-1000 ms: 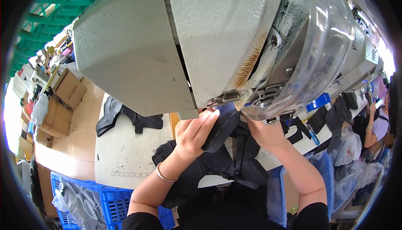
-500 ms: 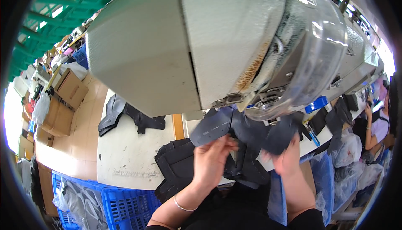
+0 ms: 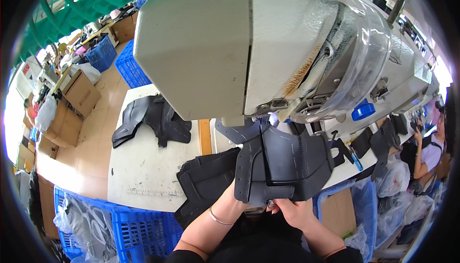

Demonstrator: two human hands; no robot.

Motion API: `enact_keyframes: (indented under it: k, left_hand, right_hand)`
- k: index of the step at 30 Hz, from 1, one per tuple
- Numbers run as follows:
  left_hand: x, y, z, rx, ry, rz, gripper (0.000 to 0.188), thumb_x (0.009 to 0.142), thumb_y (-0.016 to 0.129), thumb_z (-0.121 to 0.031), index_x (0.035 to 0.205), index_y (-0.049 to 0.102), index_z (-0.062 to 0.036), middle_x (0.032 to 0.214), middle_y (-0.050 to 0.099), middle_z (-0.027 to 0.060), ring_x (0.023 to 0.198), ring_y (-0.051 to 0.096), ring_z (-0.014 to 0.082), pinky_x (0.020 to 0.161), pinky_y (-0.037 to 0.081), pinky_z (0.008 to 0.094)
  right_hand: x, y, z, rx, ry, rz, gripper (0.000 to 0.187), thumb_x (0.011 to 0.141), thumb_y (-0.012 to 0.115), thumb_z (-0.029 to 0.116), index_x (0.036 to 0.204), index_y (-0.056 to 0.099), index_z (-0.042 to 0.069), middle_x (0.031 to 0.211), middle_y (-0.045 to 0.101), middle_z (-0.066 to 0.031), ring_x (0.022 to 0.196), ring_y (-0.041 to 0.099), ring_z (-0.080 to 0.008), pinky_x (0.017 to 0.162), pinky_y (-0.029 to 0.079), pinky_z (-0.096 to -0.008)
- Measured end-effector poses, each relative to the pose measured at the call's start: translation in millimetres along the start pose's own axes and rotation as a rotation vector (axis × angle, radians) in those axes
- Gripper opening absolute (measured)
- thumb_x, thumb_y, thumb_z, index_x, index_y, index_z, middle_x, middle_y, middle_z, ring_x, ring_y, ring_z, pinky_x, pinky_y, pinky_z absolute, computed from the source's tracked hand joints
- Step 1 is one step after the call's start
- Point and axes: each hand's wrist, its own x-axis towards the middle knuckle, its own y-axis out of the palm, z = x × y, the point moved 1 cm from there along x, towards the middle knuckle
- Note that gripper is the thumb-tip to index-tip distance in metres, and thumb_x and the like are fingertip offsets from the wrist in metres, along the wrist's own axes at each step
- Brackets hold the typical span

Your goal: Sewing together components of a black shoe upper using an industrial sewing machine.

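Note:
A black, leather-like shoe upper (image 3: 287,155), with stitch lines and punched holes, is spread in front of me below the sewing machine head. My left hand (image 3: 238,197) holds it from beneath at its left part, and the fingers are hidden behind the piece. At the lower edge, my right hand (image 3: 293,211) grips it with the fingers closed. The far edge of the upper lies close under the needle area; whether it touches there I cannot tell. More black uppers (image 3: 206,177) are piled at the table edge beside my left forearm.
The big white sewing machine (image 3: 201,47) with a clear guard (image 3: 378,47) fills the top. Other black pieces (image 3: 153,119) lie on the white table (image 3: 143,177). Blue crates (image 3: 143,234) stand at lower left, a blue bin (image 3: 366,200) at right. Another person (image 3: 429,150) sits far right.
The shoe upper has turned and spread out, nearer to me and lower. Both hands have moved down, the left one under the piece, the right one inward to its lower edge. The view has shifted somewhat.

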Motion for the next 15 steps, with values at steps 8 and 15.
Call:
enact_keyframes:
  k: [8,15]
  left_hand:
    - [1,4,-13,-0.054,0.066,-0.099,0.025,0.099,0.047,-0.019,0.115,0.058,-0.0031,0.102,0.065,0.0078,0.088,0.066,0.0201,0.078,0.058,0.0342]
    - [9,29,-14,0.400,0.359,0.369,0.045,0.096,0.059,-0.035,0.125,0.055,-0.0010,0.117,0.064,0.0102,0.099,0.066,0.0183,0.083,0.057,0.0363]
  right_hand:
    - [4,7,0,-0.793,-0.406,-0.089,0.021,0.088,0.064,0.017,0.100,0.068,0.000,0.087,0.068,-0.0146,0.081,0.066,-0.0286,0.077,0.051,-0.0385]
    - [-36,-22,84,-0.095,-0.058,0.231,0.016,0.092,0.061,0.012,0.096,0.069,-0.001,0.081,0.070,-0.0110,0.074,0.069,-0.0193,0.070,0.055,-0.0302]
